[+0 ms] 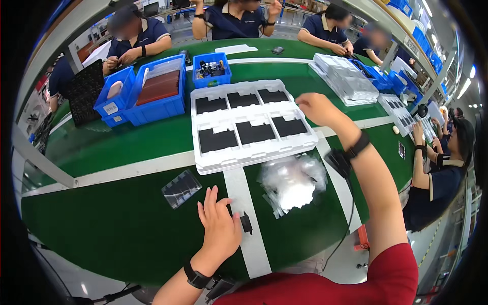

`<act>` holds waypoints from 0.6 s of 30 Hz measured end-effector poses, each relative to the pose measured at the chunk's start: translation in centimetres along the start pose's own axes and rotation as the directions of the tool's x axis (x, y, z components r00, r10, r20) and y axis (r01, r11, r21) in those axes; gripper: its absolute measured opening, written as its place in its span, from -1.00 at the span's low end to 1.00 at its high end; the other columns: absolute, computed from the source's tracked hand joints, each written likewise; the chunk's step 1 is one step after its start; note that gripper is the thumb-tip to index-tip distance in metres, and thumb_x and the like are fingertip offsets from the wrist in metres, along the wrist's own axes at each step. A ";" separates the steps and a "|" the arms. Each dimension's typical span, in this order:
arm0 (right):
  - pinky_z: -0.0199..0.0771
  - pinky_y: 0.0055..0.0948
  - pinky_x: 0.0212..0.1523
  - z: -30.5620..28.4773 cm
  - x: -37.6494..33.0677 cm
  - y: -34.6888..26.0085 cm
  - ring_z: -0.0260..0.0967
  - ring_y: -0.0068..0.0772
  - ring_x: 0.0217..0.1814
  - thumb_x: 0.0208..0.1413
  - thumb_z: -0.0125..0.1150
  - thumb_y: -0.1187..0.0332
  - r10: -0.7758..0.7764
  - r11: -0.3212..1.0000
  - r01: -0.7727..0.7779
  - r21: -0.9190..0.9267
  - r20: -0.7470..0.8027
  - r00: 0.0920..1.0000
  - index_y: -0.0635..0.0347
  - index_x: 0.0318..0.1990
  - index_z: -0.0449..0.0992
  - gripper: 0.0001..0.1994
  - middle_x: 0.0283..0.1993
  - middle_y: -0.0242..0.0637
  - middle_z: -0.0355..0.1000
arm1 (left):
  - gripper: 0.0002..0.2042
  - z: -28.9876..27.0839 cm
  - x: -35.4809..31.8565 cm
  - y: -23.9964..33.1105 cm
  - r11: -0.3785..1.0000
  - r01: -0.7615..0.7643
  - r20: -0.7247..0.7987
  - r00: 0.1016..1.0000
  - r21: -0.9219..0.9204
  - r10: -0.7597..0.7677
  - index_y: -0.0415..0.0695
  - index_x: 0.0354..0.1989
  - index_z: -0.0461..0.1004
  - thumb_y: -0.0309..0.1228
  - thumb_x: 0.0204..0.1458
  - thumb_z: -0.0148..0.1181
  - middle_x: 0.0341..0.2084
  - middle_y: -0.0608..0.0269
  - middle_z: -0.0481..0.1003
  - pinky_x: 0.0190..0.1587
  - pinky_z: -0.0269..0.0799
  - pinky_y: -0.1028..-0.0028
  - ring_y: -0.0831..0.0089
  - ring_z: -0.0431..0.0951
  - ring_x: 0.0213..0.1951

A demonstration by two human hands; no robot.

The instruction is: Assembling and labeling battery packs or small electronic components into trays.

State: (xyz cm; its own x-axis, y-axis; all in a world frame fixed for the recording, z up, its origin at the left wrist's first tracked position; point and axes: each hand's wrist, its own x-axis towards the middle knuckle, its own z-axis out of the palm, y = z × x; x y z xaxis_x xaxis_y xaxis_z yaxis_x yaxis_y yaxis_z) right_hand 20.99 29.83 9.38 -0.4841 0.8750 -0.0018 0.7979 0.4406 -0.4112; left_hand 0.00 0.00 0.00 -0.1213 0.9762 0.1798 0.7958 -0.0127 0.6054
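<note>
Nearest, the left hand (222, 223) is held palm down over the green tabletop (127, 223), its fingers moderately spread, gripping nothing visible; the thumb tip is just beside a small black rectangular part (246, 222), though contact cannot be told. That part lies on a white strip (254, 251), its long axis running away from the person, a short tab jutting right. Slightly farther lie a clear flat sleeve (181, 189), slanting up to the right, and a heap of clear plastic bags (294, 183). Beyond is a white six-compartment tray (229, 161), its long axis crosswise with the right end angled away, each pocket holding a black notched sheet (255, 133). At its right rim, the right hand (316, 109) has its fingers curled narrowly; whether they pinch or touch anything cannot be told. Farther back stand blue bins (172, 105).
</note>
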 end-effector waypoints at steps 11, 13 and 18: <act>0.20 -0.14 0.13 5.3 13.0 4.8 0.15 0.10 0.14 -0.01 -0.12 0.34 0.078 0.928 -0.093 -0.361 -0.056 0.995 0.05 -0.10 0.46 -0.69 0.08 0.05 0.20 | -0.70 -0.1 0.8 -0.5 0.999 -0.045 -0.083 0.996 -0.026 0.043 -0.27 -0.09 0.20 -0.53 -0.02 0.00 0.14 -0.22 0.01 0.22 -0.24 -0.08 -0.13 -0.08 0.24; 0.19 -0.15 0.14 5.3 13.0 3.8 0.12 0.09 0.16 -0.03 -0.06 0.29 0.178 0.933 -0.189 -0.306 -0.062 0.982 0.06 -0.10 0.45 -0.68 0.10 0.04 0.17 | -0.71 -0.1 0.9 -0.8 0.997 -0.059 -0.110 0.992 -0.056 0.053 -0.27 -0.10 0.21 -0.53 -0.02 0.00 0.12 -0.21 0.03 0.22 -0.23 -0.08 -0.15 -0.06 0.23; 0.47 -0.33 -0.26 3.2 12.2 3.4 0.45 -0.03 -0.33 -0.35 0.18 0.37 0.118 0.987 -0.132 -0.092 -0.138 0.983 0.33 -0.32 0.51 -0.67 -0.43 0.00 0.48 | -0.73 -0.6 1.1 -0.6 0.992 -0.097 -0.142 0.986 -0.086 0.084 -0.27 -0.12 0.22 -0.54 -0.03 -0.01 0.11 -0.20 0.04 0.21 -0.20 -0.05 -0.14 -0.02 0.21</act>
State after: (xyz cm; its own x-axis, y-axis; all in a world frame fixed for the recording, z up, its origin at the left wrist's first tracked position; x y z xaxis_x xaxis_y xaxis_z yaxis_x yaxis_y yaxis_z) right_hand 16.61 41.37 5.02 -0.3318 0.9403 0.0757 0.8845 0.3380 -0.3217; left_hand -0.93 0.93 0.28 -0.1372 0.9309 0.3384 0.7501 -0.1255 0.6493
